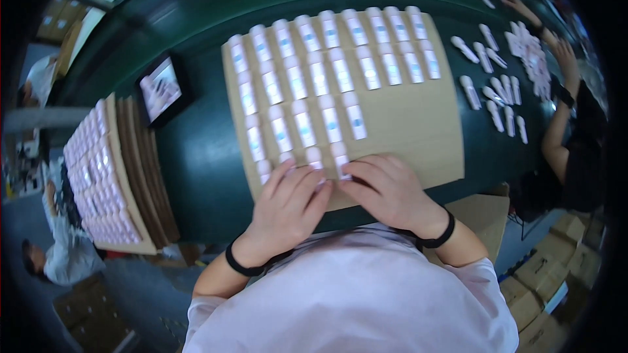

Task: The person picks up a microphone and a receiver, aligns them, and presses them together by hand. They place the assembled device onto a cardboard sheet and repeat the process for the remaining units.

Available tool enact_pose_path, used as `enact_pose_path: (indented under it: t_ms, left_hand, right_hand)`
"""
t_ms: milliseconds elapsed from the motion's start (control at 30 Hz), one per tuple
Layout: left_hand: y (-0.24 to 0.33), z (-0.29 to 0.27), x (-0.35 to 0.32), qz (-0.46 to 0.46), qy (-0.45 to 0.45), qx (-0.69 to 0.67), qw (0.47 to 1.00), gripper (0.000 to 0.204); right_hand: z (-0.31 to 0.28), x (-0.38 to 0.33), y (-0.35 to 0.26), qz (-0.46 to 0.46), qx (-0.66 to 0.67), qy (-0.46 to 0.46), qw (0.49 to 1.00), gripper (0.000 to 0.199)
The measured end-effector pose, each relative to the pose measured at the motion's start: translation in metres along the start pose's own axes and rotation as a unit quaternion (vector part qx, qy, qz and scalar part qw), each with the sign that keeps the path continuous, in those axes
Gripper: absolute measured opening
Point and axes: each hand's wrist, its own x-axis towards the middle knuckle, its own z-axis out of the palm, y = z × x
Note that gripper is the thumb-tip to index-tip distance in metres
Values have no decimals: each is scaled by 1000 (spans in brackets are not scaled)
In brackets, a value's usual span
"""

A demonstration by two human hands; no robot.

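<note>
My left hand lies over the near-left edge of a cardboard sheet, its fingers apart and resting on small pale tube-shaped pieces in the nearest row. These pieces have rounded whitish caps, and several carry a blue patch. Fingertips of my right hand touch the side of a capped tube, the last one in that row; its fingers are stretched out. Rows of similar capped tubes cover the sheet's far and left parts. My fingers partly hide the lower ends of the near row.
Stacked cardboard sheets bearing more tubes stand at left, near a dark-framed screen. Loose tubes and a pile lie on the green table at right. Another person's arm reaches in there. Cartons stand lower right.
</note>
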Motion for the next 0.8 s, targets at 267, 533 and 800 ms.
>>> enact_pose_path:
  t_ms: [267, 533, 800]
  left_hand:
    - [1, 0, 0, -35, 6, 8, 999, 26]
    - [-4, -18, 4, -82, 24, -73, 994, 27]
    - [-8, -32, 9, -123, 97, -114, 981, 27]
  right_hand:
    - [-35, -9, 20, 87, -31, 72, 993, 21]
    - [-108, -53, 104, 355, -143, 144, 913, 23]
    - [-120, -67, 108, 518, -21, 151, 842, 21]
